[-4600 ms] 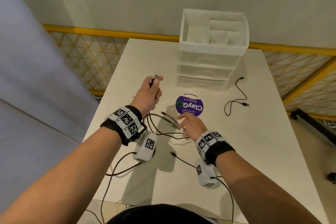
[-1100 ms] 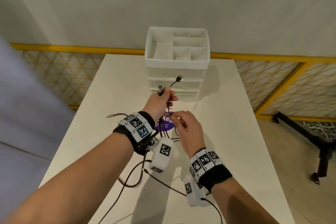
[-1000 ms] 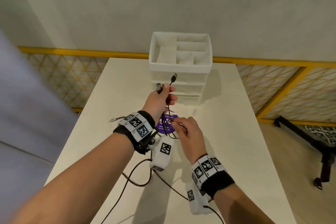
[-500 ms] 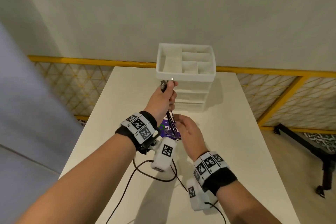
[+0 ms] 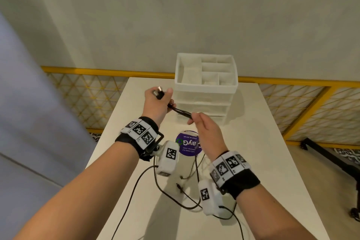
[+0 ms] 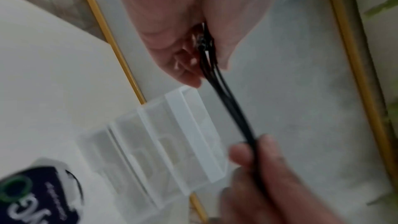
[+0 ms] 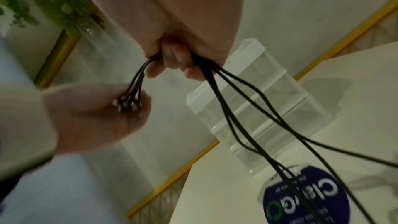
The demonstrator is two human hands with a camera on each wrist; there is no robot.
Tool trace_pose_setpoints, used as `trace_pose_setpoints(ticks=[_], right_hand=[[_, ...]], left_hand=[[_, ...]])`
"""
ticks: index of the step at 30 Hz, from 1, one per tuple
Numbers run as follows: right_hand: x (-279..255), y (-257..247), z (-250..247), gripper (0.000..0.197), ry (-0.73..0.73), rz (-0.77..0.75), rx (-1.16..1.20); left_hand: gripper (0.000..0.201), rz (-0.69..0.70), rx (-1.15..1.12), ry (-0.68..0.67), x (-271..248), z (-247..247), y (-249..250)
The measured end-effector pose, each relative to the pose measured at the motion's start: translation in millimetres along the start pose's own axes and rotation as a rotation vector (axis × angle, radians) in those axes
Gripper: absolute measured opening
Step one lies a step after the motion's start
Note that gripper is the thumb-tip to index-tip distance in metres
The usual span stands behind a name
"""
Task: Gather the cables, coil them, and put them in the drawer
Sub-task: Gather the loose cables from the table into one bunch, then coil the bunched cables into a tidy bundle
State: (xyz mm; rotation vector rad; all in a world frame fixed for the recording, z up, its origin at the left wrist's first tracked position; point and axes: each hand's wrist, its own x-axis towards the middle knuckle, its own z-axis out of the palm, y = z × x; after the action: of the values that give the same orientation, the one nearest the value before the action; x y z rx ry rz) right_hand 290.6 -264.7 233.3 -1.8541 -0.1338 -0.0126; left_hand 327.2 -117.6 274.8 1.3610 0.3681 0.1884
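Several thin black cables (image 5: 180, 111) run bunched together between my two hands, above the white table (image 5: 253, 142). My left hand (image 5: 158, 101) grips their plug ends (image 5: 158, 92) (image 7: 127, 104) in a fist, raised in front of the drawer unit. My right hand (image 5: 202, 124) pinches the same bundle (image 6: 234, 118) (image 7: 217, 81) a short way along; from it the cables hang loose down to the table (image 5: 195, 163). The white plastic drawer unit (image 5: 206, 91) (image 6: 172, 142) (image 7: 258, 108) stands at the table's far end, its drawers pushed in.
A round purple sticker (image 5: 188, 145) lies on the table below my hands. Cable tails (image 5: 180, 189) trail near the front edge among the wrist-camera leads. A yellow railing (image 5: 292, 84) runs behind the table; a dark stand (image 5: 331, 161) sits on the floor at right.
Both hands have risen from the table. The left hand moved up and left with the plug ends, and the right hand now pulls the bundle taut between them.
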Motion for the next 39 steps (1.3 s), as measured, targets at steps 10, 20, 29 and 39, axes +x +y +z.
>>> trace_pose_setpoints(ticks=[10, 20, 29, 39], right_hand=[[35, -41, -24, 0.033, -0.164, -0.074, -0.197], [38, -47, -24, 0.029, -0.253, -0.101, -0.331], [48, -74, -23, 0.023, -0.125, 0.021, -0.006], [55, -95, -25, 0.022, -0.135, 0.106, 0.111]], left_hand=[[0.035, 0.249, 0.708, -0.570, -19, -11, -19], [0.034, 0.081, 0.347, -0.474, -19, -3, -7], [0.019, 0.260, 0.648, -0.541, -31, 9, -15], [0.032, 0.268, 0.725, -0.608, -27, 22, 7]])
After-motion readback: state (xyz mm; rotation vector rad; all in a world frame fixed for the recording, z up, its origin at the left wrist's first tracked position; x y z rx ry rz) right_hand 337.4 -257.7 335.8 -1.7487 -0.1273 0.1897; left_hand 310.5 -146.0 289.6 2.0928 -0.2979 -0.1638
